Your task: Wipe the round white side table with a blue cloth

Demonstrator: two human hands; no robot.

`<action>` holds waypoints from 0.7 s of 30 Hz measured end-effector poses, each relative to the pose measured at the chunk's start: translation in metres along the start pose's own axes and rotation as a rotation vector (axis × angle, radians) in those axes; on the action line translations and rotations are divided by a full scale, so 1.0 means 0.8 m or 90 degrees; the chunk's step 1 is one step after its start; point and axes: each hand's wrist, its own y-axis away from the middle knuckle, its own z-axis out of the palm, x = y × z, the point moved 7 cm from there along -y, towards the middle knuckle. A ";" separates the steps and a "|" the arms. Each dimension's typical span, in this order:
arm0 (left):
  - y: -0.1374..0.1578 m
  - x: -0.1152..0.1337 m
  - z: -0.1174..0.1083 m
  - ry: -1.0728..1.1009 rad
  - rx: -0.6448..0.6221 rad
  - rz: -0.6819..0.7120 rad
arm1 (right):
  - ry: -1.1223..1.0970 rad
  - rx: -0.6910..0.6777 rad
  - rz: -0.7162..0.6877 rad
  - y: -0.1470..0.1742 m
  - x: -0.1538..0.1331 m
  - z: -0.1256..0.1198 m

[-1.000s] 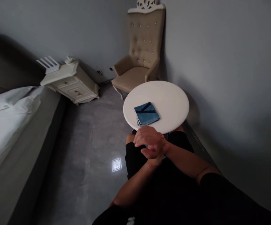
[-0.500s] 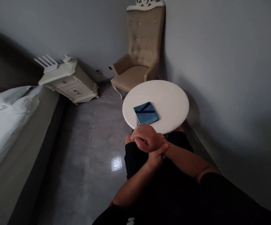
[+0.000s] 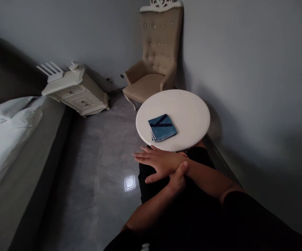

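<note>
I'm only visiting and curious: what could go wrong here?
The right hand, fingers spread, appears close to the white table, so it might bump the rim. The blue folded item lies near that side, so a sweep of the hand could knock it off. The left hand is wrapped around the right wrist; gripping too hard might strain it.

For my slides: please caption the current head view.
Left hand clasps right wrist near a round white table bearing a folded blue cloth.

The head camera looks forward and down (over a table (image 3: 190,116)).
</note>
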 end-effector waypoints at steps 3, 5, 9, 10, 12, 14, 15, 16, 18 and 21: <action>0.002 -0.003 0.004 0.010 0.014 -0.017 | 0.015 0.001 0.166 0.001 0.029 0.011; 0.001 -0.003 0.004 0.002 0.026 -0.033 | 0.030 0.087 0.254 0.003 0.045 0.006; -0.003 0.003 0.004 -0.032 0.041 -0.028 | -0.006 0.335 0.349 0.017 0.062 -0.016; -0.004 0.005 0.005 -0.039 0.042 -0.024 | -0.034 0.386 0.353 0.021 0.063 -0.020; -0.006 0.007 0.005 -0.047 0.047 -0.017 | -0.102 0.469 0.338 0.027 0.064 -0.027; -0.008 0.008 0.004 -0.047 0.057 -0.019 | -0.175 0.546 0.294 0.033 0.061 -0.035; -0.009 0.008 0.004 -0.044 0.063 -0.024 | -0.209 0.574 0.249 0.035 0.058 -0.039; -0.009 0.007 0.004 -0.038 0.070 -0.031 | -0.240 0.587 0.185 0.034 0.053 -0.043; -0.010 0.006 0.004 -0.022 0.081 -0.044 | -0.285 0.548 0.027 0.029 0.037 -0.048; -0.009 0.007 0.008 0.012 0.071 -0.060 | -0.300 0.418 -0.124 0.021 0.017 -0.045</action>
